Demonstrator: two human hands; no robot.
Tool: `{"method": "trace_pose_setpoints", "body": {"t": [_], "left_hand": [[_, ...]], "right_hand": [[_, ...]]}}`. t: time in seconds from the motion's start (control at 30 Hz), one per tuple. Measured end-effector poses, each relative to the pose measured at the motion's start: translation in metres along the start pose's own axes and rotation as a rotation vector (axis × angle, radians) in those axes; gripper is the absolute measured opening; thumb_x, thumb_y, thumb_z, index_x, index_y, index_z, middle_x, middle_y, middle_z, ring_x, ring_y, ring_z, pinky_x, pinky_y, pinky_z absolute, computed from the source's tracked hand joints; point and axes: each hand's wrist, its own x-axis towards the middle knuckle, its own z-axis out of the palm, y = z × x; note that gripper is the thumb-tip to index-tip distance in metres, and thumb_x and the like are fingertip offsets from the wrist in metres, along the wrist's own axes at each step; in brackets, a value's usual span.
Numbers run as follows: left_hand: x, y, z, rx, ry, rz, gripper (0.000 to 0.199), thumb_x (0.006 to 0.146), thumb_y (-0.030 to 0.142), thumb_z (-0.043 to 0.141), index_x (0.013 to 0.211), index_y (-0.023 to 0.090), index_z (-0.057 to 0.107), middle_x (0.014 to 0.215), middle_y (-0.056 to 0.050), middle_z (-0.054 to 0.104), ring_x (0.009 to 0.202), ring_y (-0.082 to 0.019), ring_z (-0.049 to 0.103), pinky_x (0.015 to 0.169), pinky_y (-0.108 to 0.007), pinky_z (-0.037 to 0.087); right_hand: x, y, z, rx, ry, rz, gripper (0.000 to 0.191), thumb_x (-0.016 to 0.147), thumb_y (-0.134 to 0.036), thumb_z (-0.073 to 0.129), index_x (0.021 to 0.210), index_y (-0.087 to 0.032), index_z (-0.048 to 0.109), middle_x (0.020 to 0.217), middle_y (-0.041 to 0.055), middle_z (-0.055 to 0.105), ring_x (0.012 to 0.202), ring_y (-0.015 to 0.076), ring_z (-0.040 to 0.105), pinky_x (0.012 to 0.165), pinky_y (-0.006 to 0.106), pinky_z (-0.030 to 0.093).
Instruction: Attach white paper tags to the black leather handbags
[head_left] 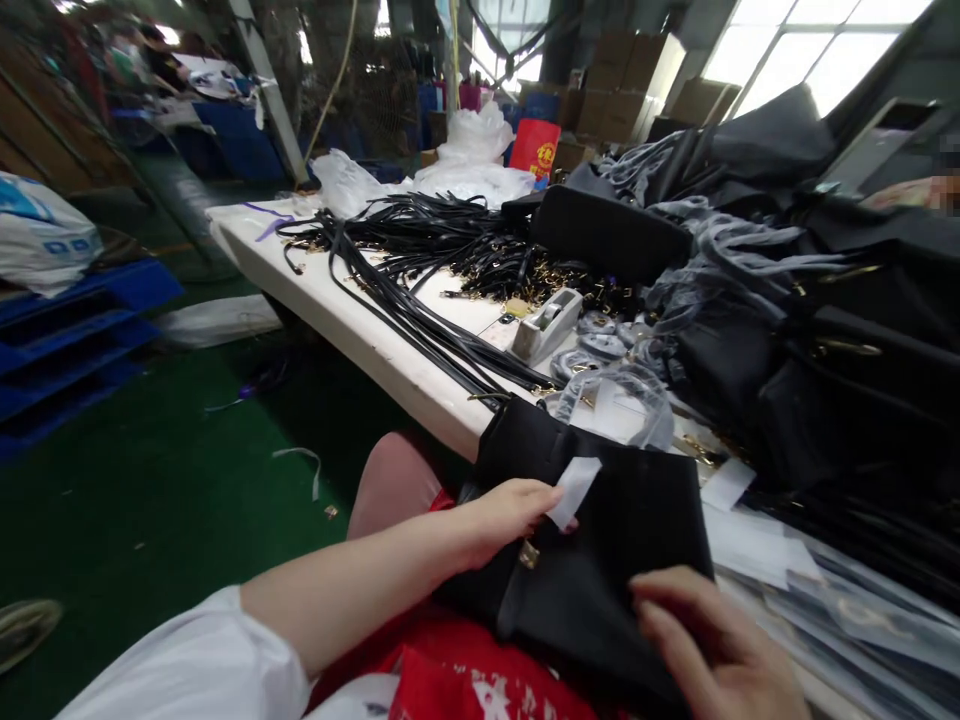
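You pinch a white slip point(576, 490) between the fingertips of your left hand point(517, 515) above a black bag point(626, 520) that lies across your lap against the near edge of a white table point(397, 378). Your right hand point(712, 640) curls, thumb toward fingers, over the bag's right side; whether it grips anything cannot be told. Left of your forearm, green floor point(202, 500) gives room as far as stacked blue pallets point(75, 325). Beyond the bag, a clear plastic packet point(652, 405), a tape dispenser point(547, 325) and long black straps point(442, 325) crowd the tabletop, while heaped black bags point(757, 390) block the right side, with plastic-wrapped pieces point(832, 610) lying just beside your work.
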Motion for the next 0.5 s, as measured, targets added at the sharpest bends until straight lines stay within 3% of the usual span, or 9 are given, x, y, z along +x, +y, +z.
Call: {"method": "trace_pose_setpoints", "body": {"t": [0.07, 0.1, 0.17, 0.27, 0.4, 0.5], "left_hand": [[-0.013, -0.001, -0.008, 0.106, 0.059, 0.056, 0.044, 0.081, 0.054, 0.063, 0.101, 0.015, 0.067, 0.105, -0.008, 0.069, 0.097, -0.02, 0.06, 0.088, -0.031, 0.04], [-0.018, -0.001, -0.011, 0.123, 0.07, 0.075, 0.046, 0.079, 0.054, 0.064, 0.103, 0.016, 0.066, 0.105, -0.007, 0.069, 0.098, -0.02, 0.059, 0.088, -0.032, 0.04], [-0.024, -0.003, -0.016, 0.139, 0.053, 0.101, 0.049, 0.077, 0.056, 0.066, 0.107, 0.017, 0.065, 0.106, -0.006, 0.068, 0.099, -0.02, 0.058, 0.089, -0.032, 0.041], [-0.024, -0.009, -0.023, 0.203, 0.04, 0.117, 0.056, 0.074, 0.063, 0.065, 0.106, 0.017, 0.065, 0.1, -0.005, 0.067, 0.093, -0.021, 0.058, 0.084, -0.031, 0.043], [-0.015, -0.016, -0.031, 0.302, -0.008, 0.144, 0.061, 0.071, 0.072, 0.062, 0.102, 0.02, 0.066, 0.094, -0.003, 0.067, 0.091, -0.022, 0.058, 0.083, -0.031, 0.044], [-0.006, -0.021, -0.034, 0.36, -0.022, 0.135, 0.064, 0.064, 0.079, 0.06, 0.089, 0.021, 0.068, 0.09, -0.003, 0.067, 0.092, -0.025, 0.058, 0.083, -0.032, 0.046]], "right_hand": [[0.008, 0.017, -0.018, -0.198, 0.38, 0.086, 0.045, 0.075, -0.057, 0.068, 0.109, -0.026, 0.065, 0.104, 0.0076, 0.069, 0.093, 0.0271, 0.064, 0.083, 0.038, 0.047], [0.013, 0.026, -0.023, -0.266, 0.436, 0.121, 0.057, 0.071, -0.06, 0.071, 0.115, -0.025, 0.062, 0.111, 0.0095, 0.067, 0.101, 0.0305, 0.061, 0.089, 0.043, 0.045], [0.025, 0.04, -0.025, -0.314, 0.354, 0.175, 0.063, 0.069, -0.062, 0.071, 0.116, -0.022, 0.061, 0.113, 0.0118, 0.066, 0.104, 0.0337, 0.06, 0.092, 0.048, 0.044], [0.041, 0.049, -0.02, -0.297, 0.248, 0.238, 0.047, 0.075, -0.057, 0.067, 0.103, -0.019, 0.065, 0.102, 0.0122, 0.068, 0.099, 0.0334, 0.062, 0.089, 0.046, 0.046], [0.048, 0.04, -0.015, -0.079, 0.179, 0.227, 0.04, 0.083, -0.05, 0.059, 0.104, -0.018, 0.069, 0.103, 0.0103, 0.071, 0.1, 0.0301, 0.064, 0.09, 0.041, 0.047], [0.045, 0.027, -0.01, 0.065, 0.074, 0.223, 0.038, 0.082, -0.046, 0.061, 0.106, -0.018, 0.07, 0.1, 0.0071, 0.073, 0.095, 0.0273, 0.066, 0.083, 0.035, 0.05]]}}
